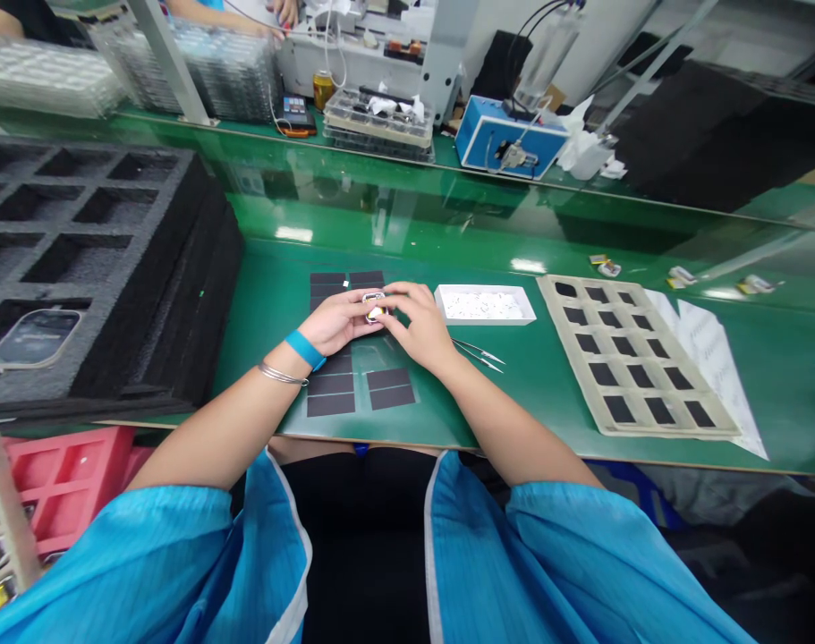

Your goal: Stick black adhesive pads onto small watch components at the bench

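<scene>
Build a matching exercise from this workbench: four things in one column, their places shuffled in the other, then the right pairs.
Things
1. small part
2. tweezers
3. blue box
4. black foam tray

Places
a. at the far side of the bench, with tubes running to it
b. on the green mat, just right of the right hand
c. at the left end of the bench
d. between the fingertips of the left hand and the right hand

Pairs: 1-d, 2-b, 3-a, 4-c
</scene>
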